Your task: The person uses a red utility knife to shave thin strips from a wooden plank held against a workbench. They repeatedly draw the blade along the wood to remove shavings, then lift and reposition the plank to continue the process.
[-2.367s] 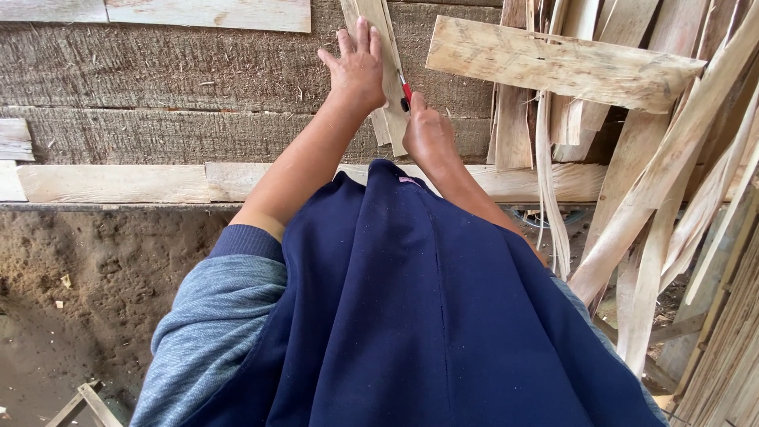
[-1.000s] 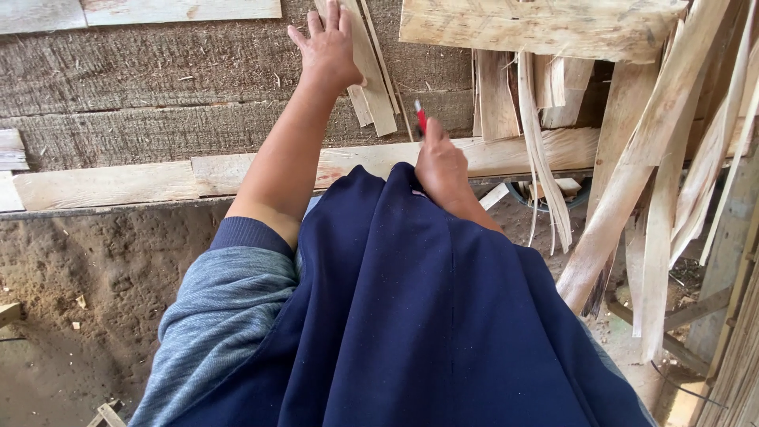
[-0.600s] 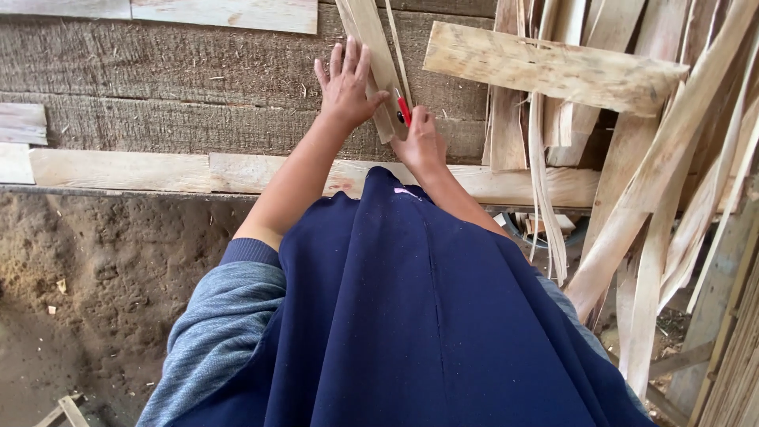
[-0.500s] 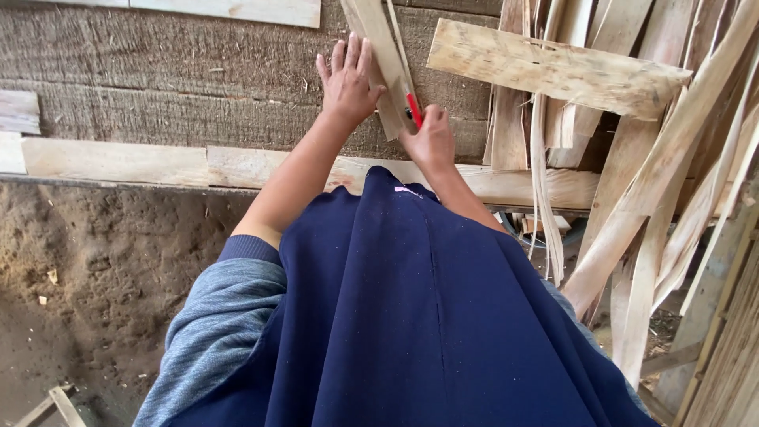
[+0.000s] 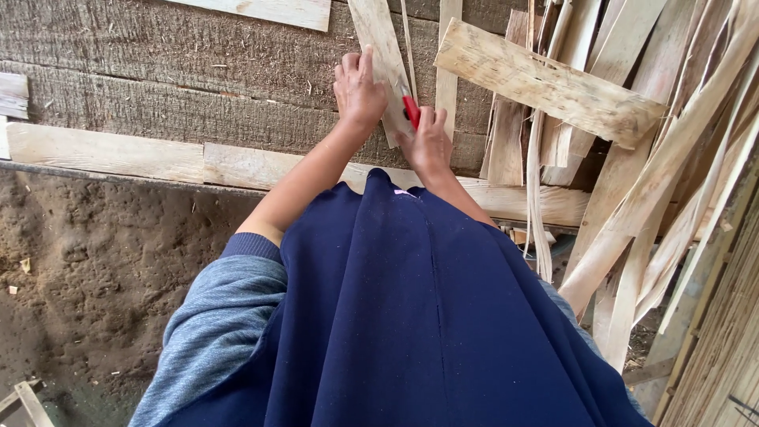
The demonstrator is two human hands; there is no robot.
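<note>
My left hand (image 5: 360, 91) lies flat, fingers spread, on a pale thin wood strip (image 5: 379, 47) that leans against a rough grey plank wall (image 5: 158, 79). My right hand (image 5: 429, 145) is closed around a red-handled cutter (image 5: 411, 111), its tip at the strip's right edge, where a narrow sliver (image 5: 406, 39) runs upward. A dark blue garment (image 5: 419, 316) covers my lap and hides both forearms near the body.
A pale board (image 5: 111, 154) runs along the wall's foot. A weathered plank (image 5: 549, 83) lies across a heap of leaning split strips (image 5: 656, 205) at the right. Bare dirt ground (image 5: 87, 277) is at the left. A woven slat panel (image 5: 723, 348) stands at lower right.
Both hands reached higher on the strip a second ago, then came back down. The left hand presses the strip again, and the cutter has slid along its right edge.
</note>
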